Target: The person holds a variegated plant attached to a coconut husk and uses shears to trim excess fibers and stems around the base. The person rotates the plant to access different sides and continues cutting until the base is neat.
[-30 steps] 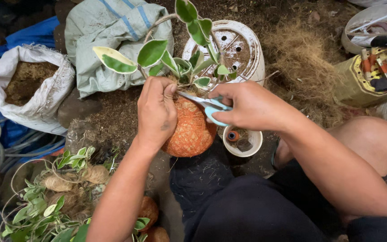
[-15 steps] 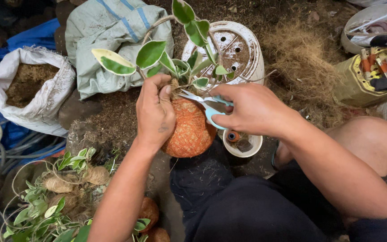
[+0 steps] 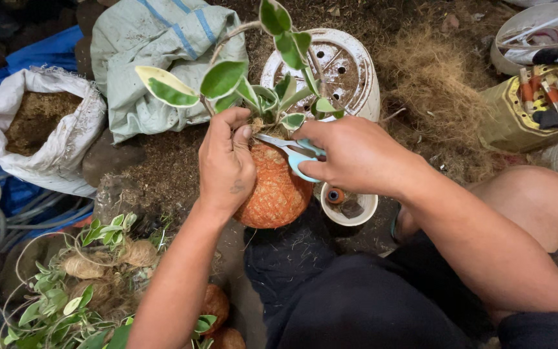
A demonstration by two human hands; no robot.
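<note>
**Inspection: net-wrapped plant ball under scissors**

Head view: The left hand (image 3: 226,169) curls its fingers round the orange netted root ball (image 3: 274,194), held above the lap. The ball appears firm yet crumbly, moderately light; best gripped at its sides. The right hand (image 3: 356,157) is closed on pale-blue scissors (image 3: 295,155), blades at the stems. The white sack (image 3: 53,158) holds brown fibre; the small white cup (image 3: 350,208) holds a spool.

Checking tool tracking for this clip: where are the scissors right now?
In the head view, the scissors are at centre frame in the right hand, blades pointing left over the top of the orange mesh-wrapped ball that the left hand steadies.
</note>
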